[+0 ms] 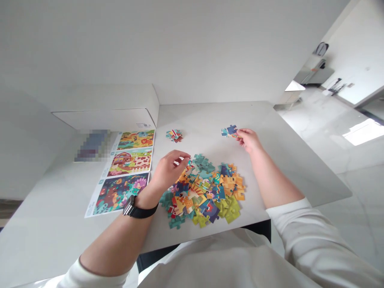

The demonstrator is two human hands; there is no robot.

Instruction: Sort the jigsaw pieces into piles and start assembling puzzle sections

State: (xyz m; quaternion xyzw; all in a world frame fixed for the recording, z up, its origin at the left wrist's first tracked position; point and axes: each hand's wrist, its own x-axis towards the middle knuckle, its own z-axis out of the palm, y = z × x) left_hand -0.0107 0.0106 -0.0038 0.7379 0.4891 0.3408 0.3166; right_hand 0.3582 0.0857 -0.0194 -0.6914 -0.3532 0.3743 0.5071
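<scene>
My right hand is closed in a pinch at the edge of a dark blue jigsaw puzzle piece. Beneath and beside that piece lie a few more pieces, one of them light blue. My left hand is over the left edge of a big mixed pile of puzzle pieces, its thumb and forefinger drawn together. Whatever may be between those fingertips is too small to make out. Beyond the left hand sits a small heap of red and teal pieces.
Left of the pile lies a printed sheet with three pictures: savanna, farm and a dark forest scene. A blurred-out flat object is beside it. Behind stands a white box against the wall. The table's right edge borders open floor.
</scene>
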